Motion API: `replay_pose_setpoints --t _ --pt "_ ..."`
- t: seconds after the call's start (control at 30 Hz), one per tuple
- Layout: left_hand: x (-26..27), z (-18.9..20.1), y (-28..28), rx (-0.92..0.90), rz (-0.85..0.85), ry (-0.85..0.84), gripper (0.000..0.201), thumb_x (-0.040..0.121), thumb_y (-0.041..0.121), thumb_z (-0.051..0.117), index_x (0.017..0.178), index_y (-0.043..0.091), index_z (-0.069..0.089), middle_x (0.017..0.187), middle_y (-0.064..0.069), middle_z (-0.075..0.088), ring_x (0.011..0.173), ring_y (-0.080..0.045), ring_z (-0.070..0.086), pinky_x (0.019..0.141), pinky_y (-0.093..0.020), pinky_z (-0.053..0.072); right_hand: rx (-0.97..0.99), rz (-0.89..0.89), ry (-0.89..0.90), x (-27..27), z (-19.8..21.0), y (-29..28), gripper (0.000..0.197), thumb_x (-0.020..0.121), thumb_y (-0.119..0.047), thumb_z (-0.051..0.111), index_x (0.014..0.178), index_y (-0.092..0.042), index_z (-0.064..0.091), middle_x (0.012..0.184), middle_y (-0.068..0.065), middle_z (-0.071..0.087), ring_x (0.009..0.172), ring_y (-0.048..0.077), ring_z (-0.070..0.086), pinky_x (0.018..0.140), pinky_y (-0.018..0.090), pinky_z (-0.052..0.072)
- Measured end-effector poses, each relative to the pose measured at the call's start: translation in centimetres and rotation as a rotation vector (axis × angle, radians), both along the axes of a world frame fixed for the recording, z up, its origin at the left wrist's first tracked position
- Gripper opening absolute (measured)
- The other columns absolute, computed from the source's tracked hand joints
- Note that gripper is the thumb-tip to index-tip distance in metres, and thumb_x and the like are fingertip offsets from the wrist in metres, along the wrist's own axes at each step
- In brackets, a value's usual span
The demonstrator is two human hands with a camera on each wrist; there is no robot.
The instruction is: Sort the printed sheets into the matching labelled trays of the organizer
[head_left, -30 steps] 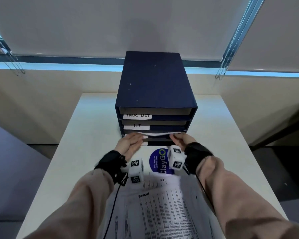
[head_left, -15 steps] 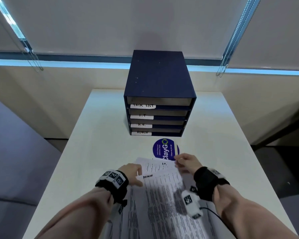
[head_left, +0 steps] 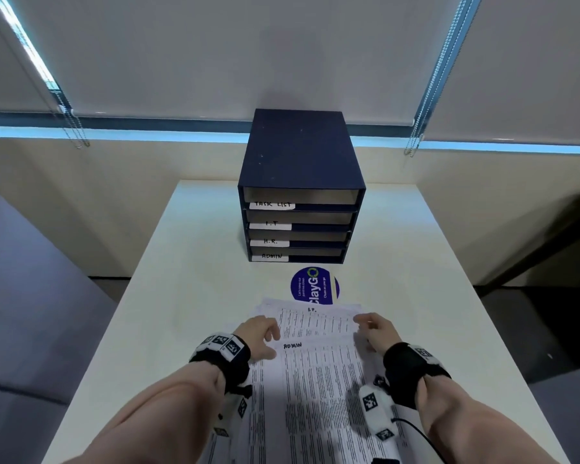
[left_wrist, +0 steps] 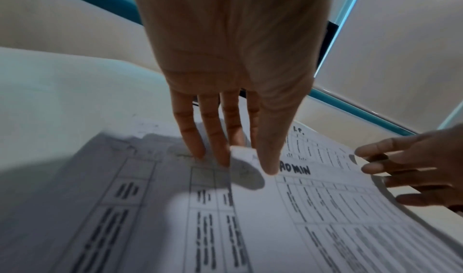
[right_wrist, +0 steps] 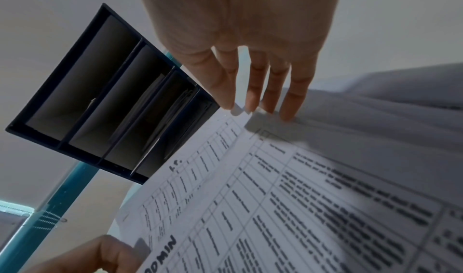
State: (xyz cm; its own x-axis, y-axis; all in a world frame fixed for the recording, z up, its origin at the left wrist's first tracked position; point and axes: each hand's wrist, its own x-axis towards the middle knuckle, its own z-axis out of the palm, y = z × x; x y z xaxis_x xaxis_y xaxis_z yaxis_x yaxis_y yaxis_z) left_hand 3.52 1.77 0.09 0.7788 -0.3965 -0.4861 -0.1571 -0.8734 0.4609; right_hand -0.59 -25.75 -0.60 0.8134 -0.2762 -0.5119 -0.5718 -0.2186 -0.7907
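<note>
So nearest to us is the stack of printed sheets (head_left: 315, 380) lying on the desk (head_left: 168, 296), long axis running straight away from us toward the organizer (head_left: 300, 185). Top one is the ADMIN sheet (head_left: 322, 370), with an I.T. sheet (head_left: 315, 318) peeking out just beyond its far edge. Our left hand (head_left: 260, 336) pinches the ADMIN sheet's far-left corner, thumb on top and fingers curled under the lifted edge. Our right hand (head_left: 377, 333) has its fingers fairly straight at the far-right corner, and we can't tell if it's actually gripping. Past the round blue sticker (head_left: 314, 285), the organizer faces us dead ahead, and the ADMIN tray (head_left: 297, 256) is the bottom one. Both hands look about equally far from it, so probably a straight push forward, kept low.
</note>
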Motion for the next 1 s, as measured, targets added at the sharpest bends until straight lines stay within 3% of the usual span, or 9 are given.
replay_pose_setpoints --t 0.17,0.27,0.37,0.47,0.5,0.6,0.67,0.77,1.0 --pt "-0.2 0.5 -0.2 -0.089 0.042 -0.033 0.01 0.082 0.018 0.067 0.092 0.018 0.064 0.101 0.005 0.044 0.077 -0.009 0.048 0.065 -0.018 0.039 0.044 -0.054 -0.024 -0.4 0.7 -0.1 0.029 0.089 0.005 0.048 0.113 -0.007 0.059 0.123 0.015 0.058 0.098 0.023 0.052 0.076 0.026 0.045" --pt "0.0 3.1 0.0 -0.525 0.278 0.134 0.003 0.091 0.008 0.058 0.093 0.006 0.057 0.079 0.003 0.054 0.067 -0.01 0.053 0.063 -0.02 0.039 0.196 -0.07 -0.123 -0.8 2.5 0.2 0.04 0.084 -0.013 0.066 0.121 -0.005 0.055 0.119 0.008 0.054 0.101 0.019 0.052 0.065 0.014 0.046" --pt "1.4 5.3 0.4 -0.869 0.549 0.274 0.008 0.097 0.01 0.048 0.105 0.008 0.049 0.094 -0.011 0.063 0.072 -0.013 0.065 0.065 -0.023 0.051 0.348 0.034 -0.062 -0.4 2.7 0.1 0.068 0.073 -0.048 0.072 0.129 -0.013 0.054 0.128 0.003 0.058 0.118 0.021 0.055 0.092 0.029 0.045" --pt "3.3 6.1 0.5 -0.908 0.735 0.251 0.034 0.101 0.017 0.042 0.133 0.006 0.041 0.13 -0.009 0.052 0.11 -0.023 0.058 0.098 -0.034 0.046 0.53 0.034 -0.005 0.1 2.6 0.6 0.074 0.079 -0.033 0.075 0.14 -0.007 0.041 0.132 0.009 0.06 0.119 0.021 0.059 0.102 0.042 0.045" --pt "3.6 6.4 0.5 -0.96 0.773 0.28 0.031 0.102 0.017 0.039 0.129 0.003 0.047 0.132 -0.013 0.052 0.11 -0.026 0.057 0.103 -0.038 0.042 0.552 0.028 0.01 0.3 2.4 0.8 0.09 0.075 -0.028 0.08 0.147 -0.005 0.029 0.14 0.012 0.052 0.128 0.022 0.052 0.11 0.044 0.038" --pt "4.3 5.8 0.6 -0.996 0.837 0.31 0.028 0.104 0.016 0.031 0.112 0.003 0.054 0.129 -0.021 0.055 0.102 -0.029 0.06 0.098 -0.041 0.043 0.564 0.037 -0.028 0.8 1.4 0.9 0.113 0.066 -0.021 0.085 0.152 -0.006 0.013 0.155 0.013 0.028 0.142 0.026 0.032 0.12 0.045 0.02" --pt "4.3 5.9 0.5 -1.012 0.839 0.321 0.027 0.104 0.016 0.03 0.109 0.006 0.055 0.133 -0.024 0.053 0.104 -0.029 0.058 0.101 -0.041 0.041 0.551 0.06 -0.015 0.5 2.1 1.3 0.101 0.069 -0.018 0.082 0.149 -0.003 0.022 0.153 0.015 0.033 0.14 0.027 0.035 0.119 0.046 0.021" --pt "4.1 6.2 0.2 -1.032 0.861 0.323 0.025 0.104 0.014 0.029 0.109 0.004 0.051 0.135 -0.024 0.05 0.098 -0.026 0.059 0.095 -0.037 0.042 0.531 0.069 -0.003 0.3 2.9 1.5 0.051 0.087 -0.002 0.062 0.135 0.004 0.044 0.137 0.015 0.053 0.124 0.027 0.051 0.115 0.043 0.029" --pt "5.9 4.8 0.7 -0.972 1.01 0.216 0.051 0.103 0.018 0.034 0.148 0.002 0.016 0.149 -0.01 0.033 0.132 -0.028 0.041 0.115 -0.041 0.027 0.499 0.082 0.053 -0.9 2.5 1.9 0.043 0.087 -0.011 0.064 0.128 -0.004 0.053 0.129 0.009 0.061 0.12 0.025 0.056 0.113 0.041 0.034"
